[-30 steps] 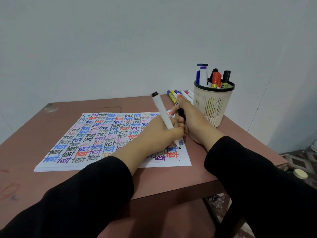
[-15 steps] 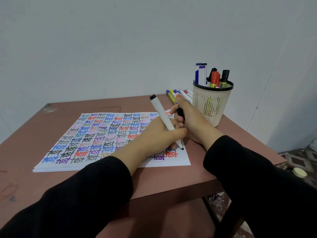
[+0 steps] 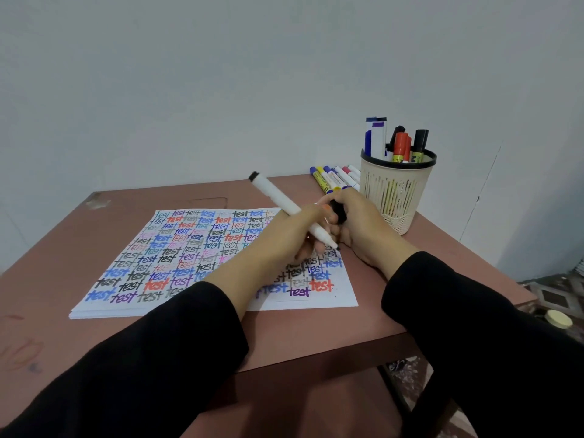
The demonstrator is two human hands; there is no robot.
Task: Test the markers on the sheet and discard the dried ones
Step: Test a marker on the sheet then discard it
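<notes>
A white sheet [image 3: 132,289] covered with coloured "test" words lies on the brown table [image 3: 303,336]. My left hand [image 3: 284,238] grips a white marker [image 3: 278,197] with a black end, tilted back to the left, its black tip touching the sheet near the right edge. My right hand [image 3: 357,226] rests at the sheet's right edge and holds the black cap [image 3: 338,211] in its fingers. Several capped markers [image 3: 335,180] lie flat on the table beyond my right hand.
A beige mesh pen cup [image 3: 396,197] with a black rim stands at the back right, holding several markers. The table's right edge drops to a patterned floor where a small round lid [image 3: 559,319] lies. A white wall rises behind the table.
The marker tip has shifted slightly up and right on the sheet, and the marker leans more to the left. My right hand stays in place with the cap.
</notes>
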